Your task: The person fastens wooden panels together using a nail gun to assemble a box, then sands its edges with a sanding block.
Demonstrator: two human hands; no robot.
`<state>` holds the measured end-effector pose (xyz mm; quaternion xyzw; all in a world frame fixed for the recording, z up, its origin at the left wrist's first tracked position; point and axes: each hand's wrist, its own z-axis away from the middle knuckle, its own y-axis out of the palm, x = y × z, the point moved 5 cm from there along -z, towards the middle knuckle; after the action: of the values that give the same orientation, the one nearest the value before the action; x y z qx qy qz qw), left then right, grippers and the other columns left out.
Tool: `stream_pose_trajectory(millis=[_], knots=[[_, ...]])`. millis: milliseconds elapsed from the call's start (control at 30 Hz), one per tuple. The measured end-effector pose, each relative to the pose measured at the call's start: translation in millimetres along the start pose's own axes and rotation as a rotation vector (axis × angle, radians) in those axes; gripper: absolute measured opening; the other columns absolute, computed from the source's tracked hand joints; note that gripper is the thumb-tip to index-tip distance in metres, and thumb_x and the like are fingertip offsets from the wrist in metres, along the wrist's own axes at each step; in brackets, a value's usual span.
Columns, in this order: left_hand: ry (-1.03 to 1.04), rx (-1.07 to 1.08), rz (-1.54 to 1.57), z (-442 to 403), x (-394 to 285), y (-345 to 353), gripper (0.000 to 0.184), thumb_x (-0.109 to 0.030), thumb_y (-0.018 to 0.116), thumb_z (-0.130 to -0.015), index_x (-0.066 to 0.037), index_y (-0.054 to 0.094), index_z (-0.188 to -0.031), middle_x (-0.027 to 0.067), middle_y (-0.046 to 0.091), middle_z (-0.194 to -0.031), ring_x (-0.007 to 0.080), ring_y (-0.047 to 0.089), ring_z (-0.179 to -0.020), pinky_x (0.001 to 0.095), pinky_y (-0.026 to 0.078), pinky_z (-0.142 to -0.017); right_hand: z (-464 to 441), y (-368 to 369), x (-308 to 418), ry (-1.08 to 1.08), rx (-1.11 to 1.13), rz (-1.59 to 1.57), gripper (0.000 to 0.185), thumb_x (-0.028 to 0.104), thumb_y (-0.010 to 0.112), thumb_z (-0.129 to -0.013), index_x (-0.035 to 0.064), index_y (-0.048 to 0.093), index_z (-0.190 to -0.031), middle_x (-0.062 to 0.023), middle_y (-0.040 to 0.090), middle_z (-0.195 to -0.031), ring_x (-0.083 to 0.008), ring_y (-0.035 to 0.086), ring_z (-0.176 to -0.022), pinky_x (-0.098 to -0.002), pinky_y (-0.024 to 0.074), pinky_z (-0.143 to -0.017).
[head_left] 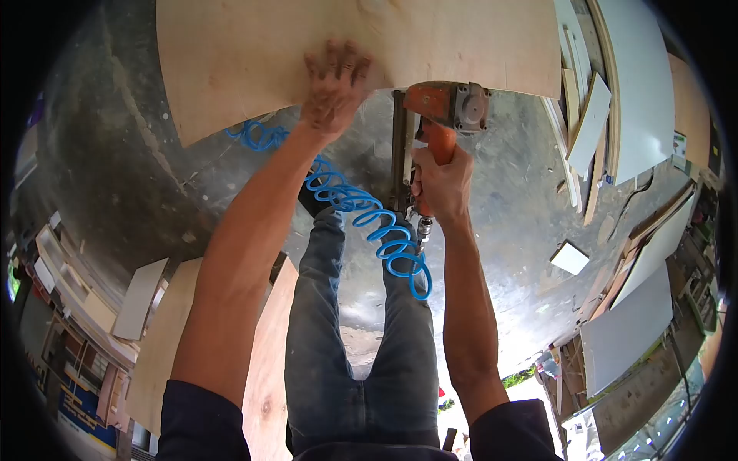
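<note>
My left hand (336, 88) lies flat with spread fingers on a large plywood sheet (254, 58), near its close edge. In my right hand (446, 180) is the handle of an orange pneumatic nail gun (438, 106), with my fingers wrapped round the grip. The tool's head is at the sheet's near edge; whether its nose touches the wood I cannot tell. A coiled blue air hose (365, 206) runs from the fitting under the handle, across my legs and up towards the sheet's left part.
White panels and wood strips (588, 119) lean or lie at the right. A small white square piece (570, 257) rests on the concrete floor (523, 161). More plywood boards (269, 353) stand at lower left, beside my legs.
</note>
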<state>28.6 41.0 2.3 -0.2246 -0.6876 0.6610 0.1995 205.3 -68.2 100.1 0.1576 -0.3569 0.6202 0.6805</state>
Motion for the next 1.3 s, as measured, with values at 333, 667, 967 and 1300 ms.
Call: stream_pose_trajectory(millis=[333,667,967,1300], knots=[[0.033,-0.073,0.015,-13,-5,14,0.077,-0.044,0.068,-0.093,-0.006,0.042,-0.155,0.0239,0.031,-0.164,0.0537,0.027,-0.148,0.0801,0.03,-0.106,-25,2,-37,-0.007,-0.088,-0.185,0.015,0.008,0.069,-0.086,-0.0018,0.057,-0.081,-0.0056,0.057,-0.06,-0.0142,0.056,-0.044,-0.0306,0.0457,-0.042],[0.027,-0.008,-0.059,-11,-3,11,0.073,-0.046,0.065,-0.095,-0.007,0.046,-0.153,0.0226,0.035,-0.162,0.0518,0.028,-0.149,0.0782,0.03,-0.108,-26,10,-35,-0.024,-0.052,-0.193,0.013,0.006,0.068,-0.086,-0.0031,0.059,-0.087,-0.0044,0.057,-0.06,-0.0129,0.056,-0.045,-0.0296,0.0458,-0.043],[0.012,0.031,-0.072,-13,-3,2,0.067,-0.047,0.059,-0.099,-0.009,0.048,-0.153,0.0197,0.039,-0.161,0.0483,0.03,-0.149,0.0763,0.029,-0.11,-12,1,3,0.009,0.007,-0.091,0.025,0.01,0.066,-0.084,-0.0073,0.066,-0.102,-0.0065,0.061,-0.063,-0.0138,0.059,-0.049,-0.0314,0.0462,-0.045],[0.017,0.007,-0.145,-15,-3,3,0.067,-0.05,0.063,-0.094,-0.012,0.054,-0.148,0.0183,0.046,-0.157,0.0482,0.037,-0.146,0.077,0.028,-0.11,-17,5,18,-0.04,0.074,-0.023,0.035,0.012,0.063,-0.084,-0.0065,0.069,-0.114,-0.0067,0.06,-0.061,-0.0138,0.059,-0.047,-0.0319,0.0478,-0.046]])
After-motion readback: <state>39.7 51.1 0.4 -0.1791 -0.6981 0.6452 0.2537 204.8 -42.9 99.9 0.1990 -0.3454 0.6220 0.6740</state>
